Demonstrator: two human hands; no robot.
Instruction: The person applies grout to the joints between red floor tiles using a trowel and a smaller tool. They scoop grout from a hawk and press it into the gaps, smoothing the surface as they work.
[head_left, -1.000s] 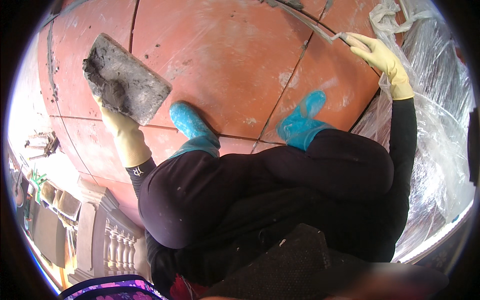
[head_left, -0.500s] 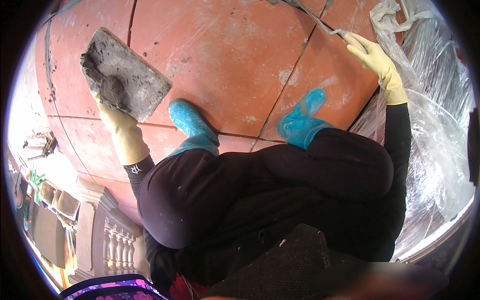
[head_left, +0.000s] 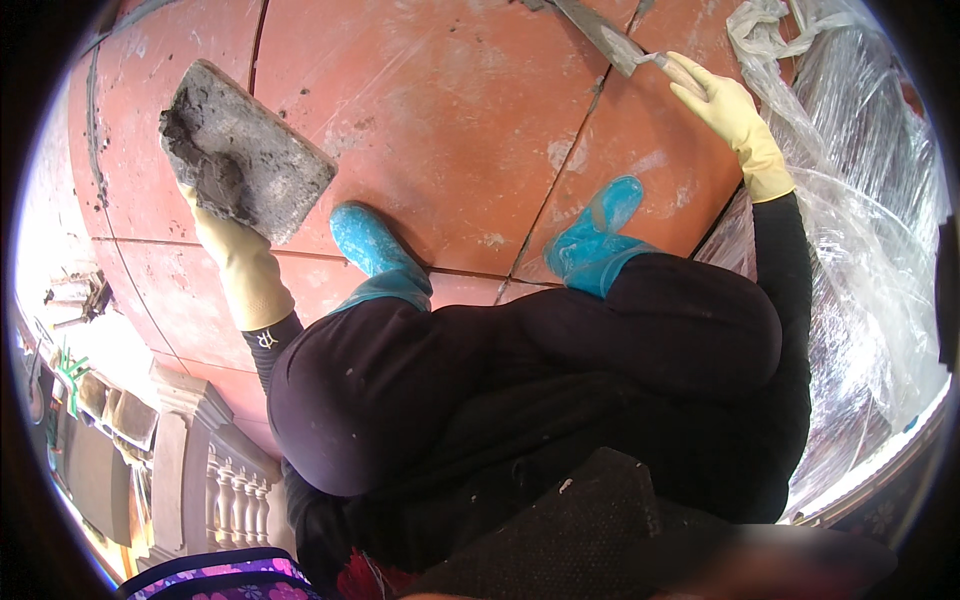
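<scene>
My left hand [head_left: 238,255], in a pale yellow rubber glove, holds up a grey, mortar-caked board [head_left: 297,178] from beneath. Its fingers are hidden behind the board. Wet grey mortar [head_left: 215,165] is heaped and smeared on the board's upper face, thickest near its left edge. At the upper right, my right hand [head_left: 725,112], gloved the same way, is closed round the handle of a trowel [head_left: 605,40]. The long metal blade points up and left, low over the red floor tiles, its tip near some grey mortar at the top edge.
Large red tiles [head_left: 450,120] with dark joints and mortar specks make up the floor. My blue rubber boots [head_left: 372,240] stand on them. Crumpled clear plastic sheeting [head_left: 860,220] lies along the right. A stone balustrade [head_left: 235,500] is at the lower left.
My right hand has shifted a little left and up, and the trowel blade now shows more of its face. The left hand and board have barely moved.
</scene>
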